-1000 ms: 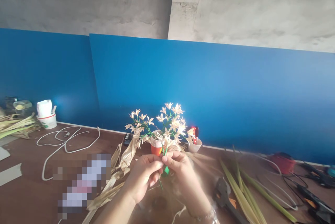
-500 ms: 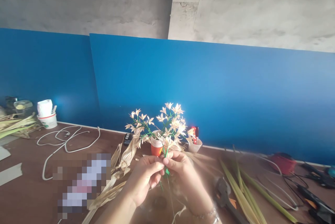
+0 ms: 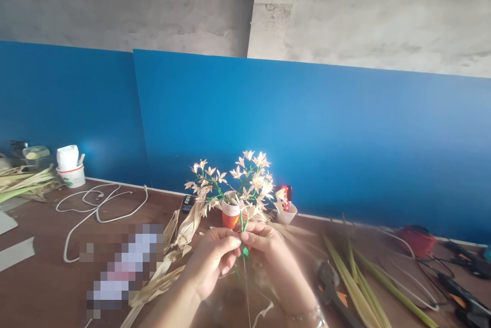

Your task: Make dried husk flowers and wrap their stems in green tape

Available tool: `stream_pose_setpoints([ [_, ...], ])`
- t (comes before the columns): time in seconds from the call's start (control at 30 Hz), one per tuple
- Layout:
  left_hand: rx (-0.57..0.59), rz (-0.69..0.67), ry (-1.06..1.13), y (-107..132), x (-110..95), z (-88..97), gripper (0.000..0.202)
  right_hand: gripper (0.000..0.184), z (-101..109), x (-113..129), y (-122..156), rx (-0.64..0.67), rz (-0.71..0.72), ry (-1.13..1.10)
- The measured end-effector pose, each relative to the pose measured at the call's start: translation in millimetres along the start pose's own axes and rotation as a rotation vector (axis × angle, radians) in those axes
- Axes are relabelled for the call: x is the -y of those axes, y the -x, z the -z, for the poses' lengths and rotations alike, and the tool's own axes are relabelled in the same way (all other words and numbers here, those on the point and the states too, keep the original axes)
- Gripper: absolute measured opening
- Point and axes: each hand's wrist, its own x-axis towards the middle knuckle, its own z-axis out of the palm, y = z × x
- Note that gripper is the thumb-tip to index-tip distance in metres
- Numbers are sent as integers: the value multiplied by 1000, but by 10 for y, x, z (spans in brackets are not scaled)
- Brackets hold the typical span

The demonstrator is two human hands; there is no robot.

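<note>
My left hand (image 3: pixel 217 251) and my right hand (image 3: pixel 263 243) meet at the middle of the table, fingertips pinched together. Between them is the green stem (image 3: pixel 243 223) of a handmade flower with a pale husk-like bloom (image 3: pixel 250 210) on top. A bit of green (image 3: pixel 246 252) shows just below the fingers, and a thin thread (image 3: pixel 247 287) hangs from there. Right behind my hands, a stack of orange and white paper cups (image 3: pixel 230 214) holds green stems with several cream flowers (image 3: pixel 261 179). My fingers partly hide the stem.
Dried corn husks (image 3: pixel 187 231) lie left of the cups. A white cable (image 3: pixel 97 210) loops across the left side. At right are a dark clamp-like tool (image 3: pixel 328 279), long green leaves (image 3: pixel 356 287) and black glue-gun-like tools (image 3: pixel 464 294). A blue panel (image 3: pixel 307 138) stands behind.
Both hands stay pinched on the stem with only slight finger movement. The thread below them now hangs straighter. The whole view has shifted a little.
</note>
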Motion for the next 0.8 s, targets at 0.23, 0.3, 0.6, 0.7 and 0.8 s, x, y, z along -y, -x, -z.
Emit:
stream_pose_setpoints([
  [0.23,-46,-7,0,-12,31,6,21,29,-42,74,33,-104,44,42],
  [0.3,-60,-28,7,-19,26,5,22,29,-48,91,59,-118,34,29],
  [0.6,-44,-59,-74,-27,22,-6,24,34,-102,123,77,-133,-44,62],
  [0.7,-50,-69,-98,-16,20,-2,24,38,-99,132,79,-135,-82,31],
  [0.8,-61,-67,-116,-14,25,6,24,37,-99,128,78,-148,-80,74],
])
